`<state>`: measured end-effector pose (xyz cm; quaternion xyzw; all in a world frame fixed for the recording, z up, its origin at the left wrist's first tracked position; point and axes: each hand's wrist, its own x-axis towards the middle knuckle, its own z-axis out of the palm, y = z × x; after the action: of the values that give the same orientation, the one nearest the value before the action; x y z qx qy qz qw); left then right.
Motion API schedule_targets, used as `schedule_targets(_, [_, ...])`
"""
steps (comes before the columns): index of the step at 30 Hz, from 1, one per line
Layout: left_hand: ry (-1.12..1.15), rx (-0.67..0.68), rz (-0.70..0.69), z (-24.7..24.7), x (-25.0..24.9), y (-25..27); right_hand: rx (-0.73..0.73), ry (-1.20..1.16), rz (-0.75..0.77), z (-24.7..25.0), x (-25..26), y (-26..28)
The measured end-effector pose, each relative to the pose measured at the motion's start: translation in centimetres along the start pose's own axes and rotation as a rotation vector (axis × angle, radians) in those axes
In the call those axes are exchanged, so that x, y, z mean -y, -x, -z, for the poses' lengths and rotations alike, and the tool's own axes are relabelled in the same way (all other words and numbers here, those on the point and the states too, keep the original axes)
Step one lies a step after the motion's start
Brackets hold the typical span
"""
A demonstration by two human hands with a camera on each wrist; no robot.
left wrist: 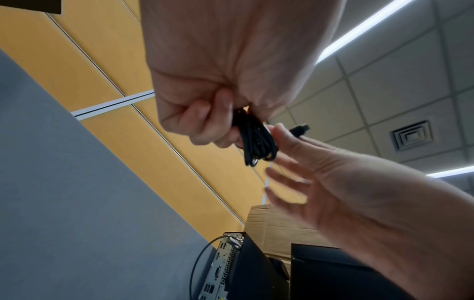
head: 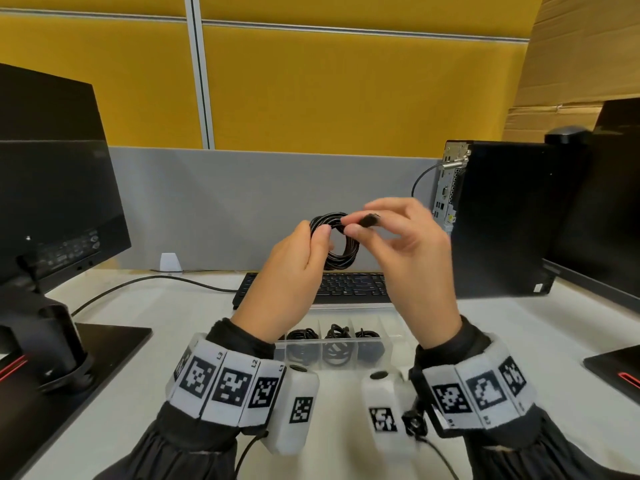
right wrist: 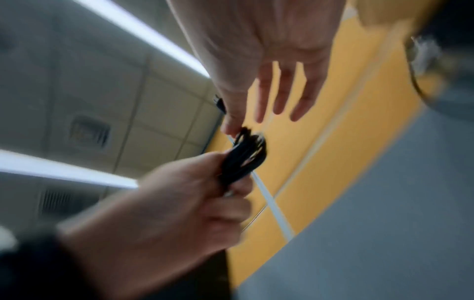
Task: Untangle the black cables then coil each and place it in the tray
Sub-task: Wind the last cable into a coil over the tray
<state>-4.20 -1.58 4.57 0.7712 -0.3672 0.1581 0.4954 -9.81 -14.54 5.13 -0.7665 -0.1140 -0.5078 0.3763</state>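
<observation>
Black cable (head: 335, 243), wound into a tight coil, is held up at chest height over the desk, gripped at its left edge by the person's left hand (head: 291, 271), whose fingers and thumb curl round the bundled turns. Just beside it, the right hand (head: 408, 247) pinches the cable's plug end (head: 369, 220) between thumb and forefinger, its other fingers spread loose. The plug lies roughly level across the top of the coil, pointing right, so the free end sits on the right hand's side while the loop hangs below the left hand's grip. Judging by this, the last tail is about to be tucked or wrapped round the coil, a job for the right hand. Directly beneath the wrists sits the clear divided tray (head: 381, 336), with coiled black cables already in three compartments and at least one free toward the right. Behind it lies a keyboard (head: 346, 287), flanked by a monitor (head: 52, 188) and a desktop computer (head: 498, 216).
</observation>
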Motion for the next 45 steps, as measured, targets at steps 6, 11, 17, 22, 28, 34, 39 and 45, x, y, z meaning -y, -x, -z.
schedule_targets(6, [-0.069, -0.132, -0.018, 0.8, 0.5, -0.2, -0.042, 0.211, 0.251, 1.9, 1.8, -0.5])
schedule_targets(11, [-0.236, -0.186, -0.096, 1.2, 1.1, -0.3, 0.320, 0.428, 0.080, 2.4, 1.3, -0.4])
schedule_targets(17, [-0.309, -0.143, -0.132, 0.5, 1.0, -0.2, 0.520, 0.384, -0.061, 0.7, 1.3, 0.4])
schedule_targets(22, [-0.269, -0.011, -0.098, 0.4, 0.9, 0.0, 0.462, 0.490, -0.037, 0.4, 0.8, 0.5])
schedule_targets(28, [-0.331, 0.015, -0.096, 0.3, 1.5, 0.0, 0.472, 0.387, -0.110, 0.4, -0.1, 0.2])
schedule_targets(34, [-0.409, 0.012, -0.118, 0.3, 1.3, -0.1, 0.506, 0.468, -0.042, 1.9, 0.3, -0.2])
schedule_targets(39, [-0.330, -0.010, -0.082, 0.3, 0.5, 0.0, 0.451, 0.648, 0.070, 2.8, 1.6, -0.6])
schedule_targets(45, [0.131, 0.100, -0.052, 1.7, -0.4, 0.1, -0.013, 0.650, 0.307, 3.7, -1.1, -1.7])
